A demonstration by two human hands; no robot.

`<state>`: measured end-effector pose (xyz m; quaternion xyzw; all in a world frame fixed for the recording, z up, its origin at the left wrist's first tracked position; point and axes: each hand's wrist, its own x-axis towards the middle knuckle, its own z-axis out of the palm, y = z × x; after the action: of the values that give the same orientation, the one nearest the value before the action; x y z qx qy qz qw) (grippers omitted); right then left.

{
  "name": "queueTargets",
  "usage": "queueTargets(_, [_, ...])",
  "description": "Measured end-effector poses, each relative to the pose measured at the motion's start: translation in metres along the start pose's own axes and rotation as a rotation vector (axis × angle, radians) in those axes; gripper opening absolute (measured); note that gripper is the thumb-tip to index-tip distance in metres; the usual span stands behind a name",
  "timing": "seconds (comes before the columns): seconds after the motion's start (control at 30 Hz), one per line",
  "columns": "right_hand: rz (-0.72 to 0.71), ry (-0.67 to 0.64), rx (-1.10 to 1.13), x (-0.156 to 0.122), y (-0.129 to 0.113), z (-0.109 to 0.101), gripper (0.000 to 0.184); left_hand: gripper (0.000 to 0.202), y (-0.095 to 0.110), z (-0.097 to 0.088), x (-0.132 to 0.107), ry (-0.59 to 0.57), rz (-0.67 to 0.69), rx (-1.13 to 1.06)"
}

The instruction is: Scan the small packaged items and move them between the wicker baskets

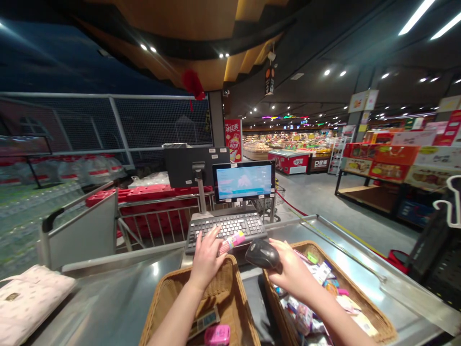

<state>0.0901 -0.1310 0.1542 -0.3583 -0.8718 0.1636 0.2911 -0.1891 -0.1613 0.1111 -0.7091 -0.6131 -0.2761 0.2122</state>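
Observation:
My left hand (pixel 206 254) is over the front of the black keyboard (pixel 230 225), some fingers stretched across its keys. Between its thumb and forefinger it holds a slim pink striped pack (pixel 232 241) with a colourful label; the contents cannot be made out. My right hand (pixel 290 269) grips a black handheld barcode scanner (pixel 262 253), its head turned left toward the pack. Below my left arm is a wicker basket (pixel 163 288) with a pink case (pixel 217 335) and a flat dark packet (pixel 205 322). Under my right arm, another wicker basket (pixel 374 315) holds many small packaged goods.
A lit monitor (pixel 245 181) stands behind the keyboard, with a second dark screen (pixel 187 168) beside it. A pink spotted bag (pixel 34 298) lies on the metal counter (pixel 108 298) at left. Shopping carts (pixel 158 221) stand beyond. Boxed goods (pixel 392 156) fill shelves at right.

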Motion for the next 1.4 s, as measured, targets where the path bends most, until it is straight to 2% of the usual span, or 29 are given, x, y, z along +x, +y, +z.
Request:
queueTargets(0.67, [-0.080,-0.053,0.026,0.011,-0.011,0.023,0.047,0.014,-0.021,-0.013,-0.031,-0.028,-0.062,0.028])
queueTargets(0.97, [-0.111,-0.074,0.032,0.018,-0.022,0.039,0.044,0.017,-0.037,-0.011,-0.063,-0.091,-0.098,0.039])
queueTargets(1.2, [-0.063,-0.161,0.014,0.019,-0.030,0.058,0.046,0.013,-0.050,-0.007,-0.093,-0.193,-0.153,0.040])
queueTargets(1.4, [-0.076,-0.234,0.048,0.019,-0.038,0.077,0.046,0.013,-0.056,-0.004,-0.114,-0.269,-0.172,0.011])
